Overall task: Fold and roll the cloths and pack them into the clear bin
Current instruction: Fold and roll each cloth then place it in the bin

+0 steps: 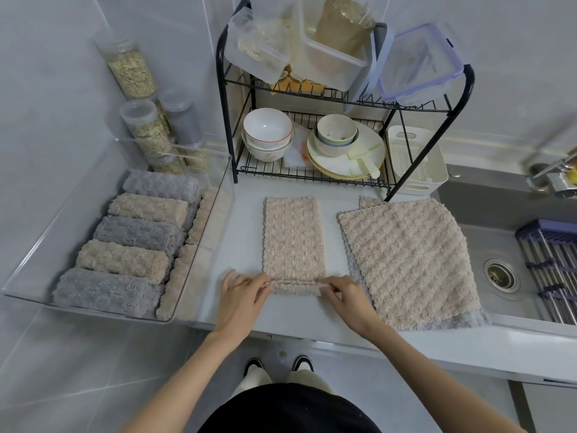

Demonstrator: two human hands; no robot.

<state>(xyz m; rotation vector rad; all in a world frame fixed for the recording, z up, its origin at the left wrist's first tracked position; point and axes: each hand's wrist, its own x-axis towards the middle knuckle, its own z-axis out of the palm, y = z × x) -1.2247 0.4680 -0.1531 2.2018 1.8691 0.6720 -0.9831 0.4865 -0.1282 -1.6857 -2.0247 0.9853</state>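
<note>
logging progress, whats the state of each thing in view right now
folded cloth, lying flat, near end curled into a first turn
left hand, pinches the curled end's left side
right hand, pinches the curled end's right side
bin, open on top, partly filled
rolls, rolled up, lying side by side in the bin
stack, unfolded, lying flat
jars, lids on
</note>
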